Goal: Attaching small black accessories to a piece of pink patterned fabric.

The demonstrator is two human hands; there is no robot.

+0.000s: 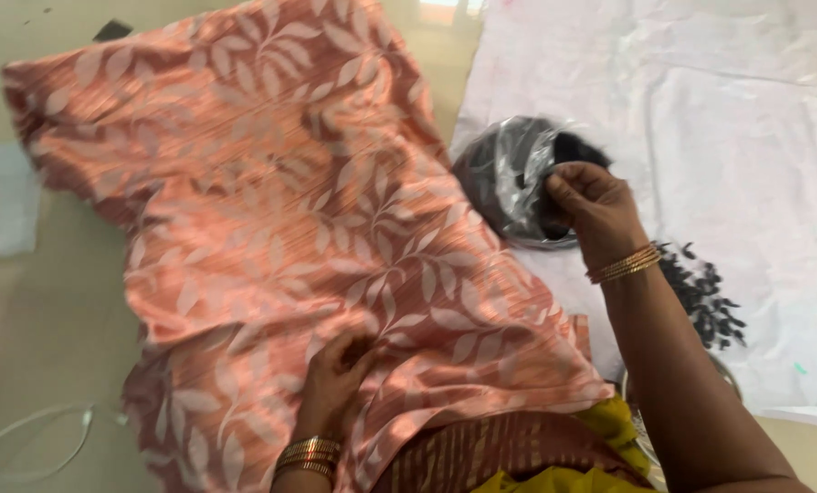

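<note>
Salmon-pink leaf-patterned fabric (271, 210) is spread across the middle and left of the work surface, its near end gathered toward the person's lap. The left hand (335, 379) is pressed onto the near part of this cloth, fingers curled partly closed and bunching a small fold; a full clamp cannot be confirmed. Gold bangles (308, 455) are worn on that wrist.

The right hand (591, 205) is set at the mouth of a clear plastic bag (513, 187), fingertips narrowed onto the bag's rim, thumb hidden. Dark, small pieces are seen inside the bag; their kind cannot be told. The bag lies just beside the right edge of the pink fabric, on a white sheet (719, 119).

A loose heap of small black pieces (705, 292) is noted on the white sheet, near the right forearm and apart from the bag.

Edges: the fabric's far left corner lies over the beige tabletop (34, 310); its right hem touches the white sheet. Open beige surface is seen left of the fabric, and open white sheet beyond the bag to the right. A thin white loop of cord (34, 438) lies at lower left.
</note>
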